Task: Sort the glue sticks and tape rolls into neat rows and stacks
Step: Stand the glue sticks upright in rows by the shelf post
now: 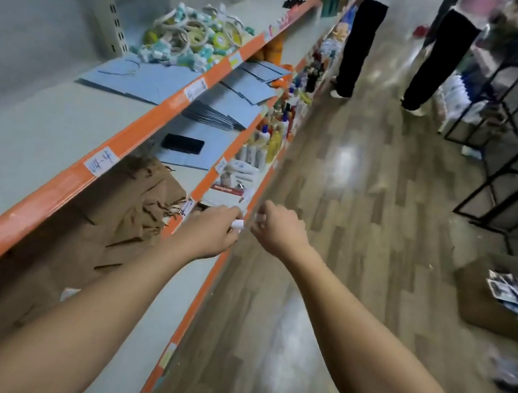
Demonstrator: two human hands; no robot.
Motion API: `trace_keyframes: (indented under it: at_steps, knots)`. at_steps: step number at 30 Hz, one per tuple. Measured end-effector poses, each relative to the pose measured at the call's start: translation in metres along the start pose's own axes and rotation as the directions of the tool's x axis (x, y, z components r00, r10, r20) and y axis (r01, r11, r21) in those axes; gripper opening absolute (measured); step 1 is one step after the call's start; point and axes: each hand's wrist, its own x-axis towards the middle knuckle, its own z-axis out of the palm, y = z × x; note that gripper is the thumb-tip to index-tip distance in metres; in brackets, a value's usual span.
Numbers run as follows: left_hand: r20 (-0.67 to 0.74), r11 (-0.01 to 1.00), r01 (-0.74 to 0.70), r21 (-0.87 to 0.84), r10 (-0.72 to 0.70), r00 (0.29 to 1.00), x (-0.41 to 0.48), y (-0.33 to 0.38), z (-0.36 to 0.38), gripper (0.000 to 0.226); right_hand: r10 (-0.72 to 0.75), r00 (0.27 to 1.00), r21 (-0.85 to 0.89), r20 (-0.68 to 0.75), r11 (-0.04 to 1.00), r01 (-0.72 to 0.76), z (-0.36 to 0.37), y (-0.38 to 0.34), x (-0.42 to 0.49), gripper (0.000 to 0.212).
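From my remote seat, both arms reach out over the aisle, just off the orange edge of the middle shelf (206, 185). The left grip (212, 233) is curled round a small white tube, which I take to be a glue stick (237, 224). Only its blunt end pokes out towards the right grip (274, 228), which sits just beside it with its fingers bent in. There is a pale speck at those fingertips, but the blur keeps me from telling whether it pinches a cap or nothing at all. Holding the stick between the two grips suits checking or capping it before it joins a row, I'd judge. The rest of the work waits on the top shelf (26, 137), far left: a loose heap of tape rolls and glue sticks (190, 33), tangled rather than stacked, with blue sheets (141, 79) lying flat just nearer than it. The bare stretch of that shelf nearer me looks the likely place for rows. Below lie a black phone (182, 144) and brown paper bags (136, 205), with bottles (273, 131) on the lowest shelf. Two people (360, 44) stand far down the aisle, and a cardboard box (503, 297) sits on the floor to the right.
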Motion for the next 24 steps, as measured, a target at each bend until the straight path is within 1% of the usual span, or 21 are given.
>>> trace_keyframes:
  at_steps: [2,5,10,13,17,24]
  knots:
    - [0.033,0.999,-0.040,-0.029,0.041,0.999,0.003,0.015,0.012,0.013,0.031,1.000,0.009,-0.004,0.999,-0.030,0.000,0.024,-0.011,0.030]
    - [0.037,0.994,-0.098,-0.055,0.100,0.994,0.006,0.034,0.026,0.015,0.071,0.997,0.047,-0.020,0.996,-0.070,0.002,0.055,-0.028,0.026]
    - [0.016,0.988,-0.149,-0.041,0.150,0.989,0.017,0.055,0.039,0.021,0.152,0.988,0.074,-0.022,0.986,-0.150,0.005,0.090,-0.047,0.024]
    - [0.016,0.981,-0.167,-0.100,0.170,0.985,0.029,0.061,0.043,0.021,0.188,0.982,0.090,-0.019,0.978,-0.186,0.006,0.101,-0.048,0.022]
    - [0.016,0.973,-0.164,-0.166,0.169,0.986,0.046,0.058,0.049,0.019,0.222,0.974,0.088,-0.036,0.972,-0.218,0.007,0.105,-0.034,0.021]
    - [0.058,0.967,-0.176,-0.187,0.190,0.980,0.104,0.027,0.043,0.018,0.257,0.964,0.089,-0.069,0.964,-0.251,0.003,0.099,0.027,0.018]
